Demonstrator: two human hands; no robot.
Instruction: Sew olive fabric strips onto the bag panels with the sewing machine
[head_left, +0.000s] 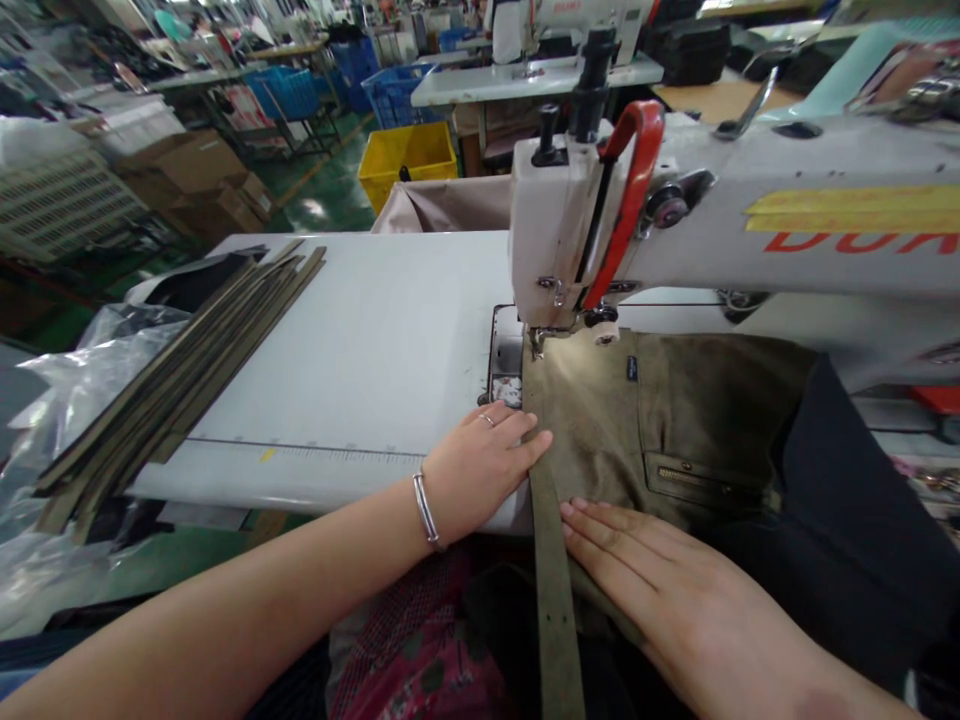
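An olive-green garment piece (600, 420) with a zipped pocket (690, 478) lies on the machine bed. Along its left edge runs a long olive fabric strip (553, 570), which hangs toward my lap. The strip's far end is beneath the presser foot (537, 345) of a white sewing machine (559, 220). My left hand (487, 465) rests beside the needle plate, fingertips and thumb laid on the strip, not wrapped round it. Flat on the garment, just right of the strip, lies my right hand (675, 590), fingers stretched out. Dark lining (862, 510) spreads at the right.
Several more olive strips (217, 340) are stacked on the left of the white table (375, 330), beside clear plastic (112, 330). A ruler scale (330, 450) marks the table's front. Behind are a yellow bin (409, 160), blue crates (394, 95) and cardboard boxes (195, 180).
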